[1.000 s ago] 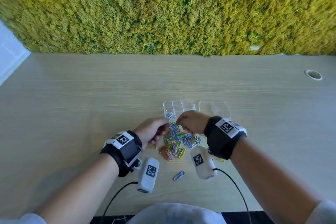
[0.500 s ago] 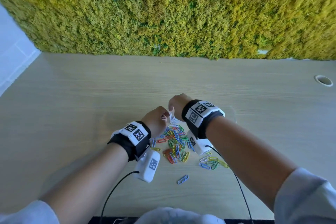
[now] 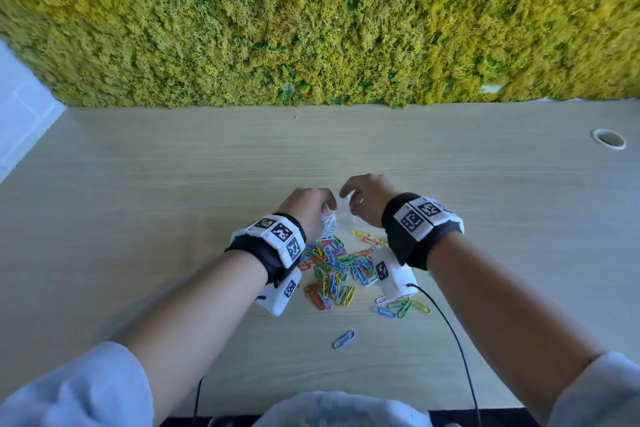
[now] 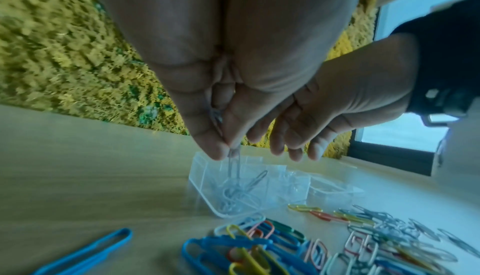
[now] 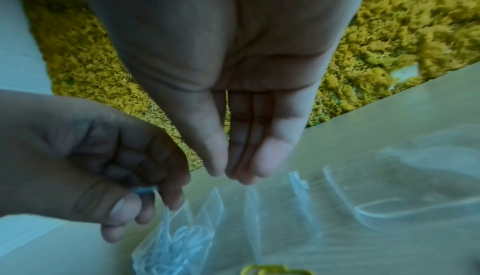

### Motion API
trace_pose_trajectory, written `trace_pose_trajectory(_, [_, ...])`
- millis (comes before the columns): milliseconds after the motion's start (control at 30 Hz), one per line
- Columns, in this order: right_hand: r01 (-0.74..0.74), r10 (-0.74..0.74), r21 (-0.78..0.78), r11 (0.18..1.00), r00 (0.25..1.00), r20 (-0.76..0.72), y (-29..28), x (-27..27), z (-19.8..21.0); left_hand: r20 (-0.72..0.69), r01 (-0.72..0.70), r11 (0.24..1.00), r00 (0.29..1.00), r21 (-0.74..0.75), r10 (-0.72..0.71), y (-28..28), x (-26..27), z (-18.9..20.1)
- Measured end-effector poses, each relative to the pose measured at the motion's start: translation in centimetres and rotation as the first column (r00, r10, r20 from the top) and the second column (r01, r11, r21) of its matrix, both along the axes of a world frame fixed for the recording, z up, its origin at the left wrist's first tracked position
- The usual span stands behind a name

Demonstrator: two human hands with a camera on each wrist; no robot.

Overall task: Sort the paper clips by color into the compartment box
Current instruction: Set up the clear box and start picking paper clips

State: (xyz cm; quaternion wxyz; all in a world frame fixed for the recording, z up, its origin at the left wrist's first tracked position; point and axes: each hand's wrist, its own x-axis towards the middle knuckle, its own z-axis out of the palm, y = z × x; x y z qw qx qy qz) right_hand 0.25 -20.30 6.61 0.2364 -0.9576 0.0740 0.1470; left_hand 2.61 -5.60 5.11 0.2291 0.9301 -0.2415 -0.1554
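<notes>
1. Both hands have shifted from the pile up over the compartment box point(image 4: 249, 187) since a second ago; the head camera has also tilted, so the hands now hide most of the box from above.
2. Nearest: a lone blue clip point(image 3: 344, 339) lies on the table point(image 3: 138, 218), apart from the rest.
3. Beyond it, the mixed pile of paper clips point(image 3: 334, 270) sits between the wrists, with a small cluster point(image 3: 401, 307) off to its right. Most clips look unsorted.
4. Left hand point(image 3: 308, 210): thumb and forefinger pinch a pale, silvery-looking clip point(image 4: 233, 165), hanging end-down over the box's leftmost compartment. That compartment already holds similar pale clips point(image 4: 239, 193), so this is likely a colour-matched drop, held vertical to clear the divider walls.
5. Right hand point(image 3: 367, 199): fingers straight and together, tips pointing down over the middle compartments, holding nothing visible. Probably just released, or hovering.
6. Box lid point(image 5: 405, 193) lies open to the right, out of the drop path.
7. Farthest: moss wall point(image 3: 311, 21) behind the table.
</notes>
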Motion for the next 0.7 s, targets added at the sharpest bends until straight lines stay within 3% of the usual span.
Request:
trace_pose_trajectory(133, [0.014,-0.014,-0.008,1.0,0.999,-0.035,-1.0,-1.0,-0.2,0.03,0.066,0.997,0.997,0.035,-0.067,-0.7,0.0,0.1])
trace_pose_trajectory(233, [-0.003,0.003,-0.055,0.998,1.0,-0.003,-0.8,-1.5,-0.6,0.037,0.042,0.999,0.998,-0.034,-0.041,-0.1,0.0,-0.4])
trace_pose_trajectory(367, [-0.168,0.156,-0.216,0.962,0.985,-0.075,0.7,-1.6,-0.6,0.084,-0.005,0.996,0.996,-0.088,0.013,0.9,0.0,-0.8])
trace_pose_trajectory(533, [-0.24,0.215,-0.246,0.939,0.969,-0.123,2.0,-1.9,-1.1,0.073,0.041,0.984,0.996,0.174,-0.054,1.7,-0.7,-1.1])
trace_pose_trajectory(700, [-0.271,0.248,-0.27,0.924,0.962,-0.117,2.2,-2.0,-0.7,0.057,0.09,0.951,0.992,0.295,-0.112,1.7,-1.4,-1.3])
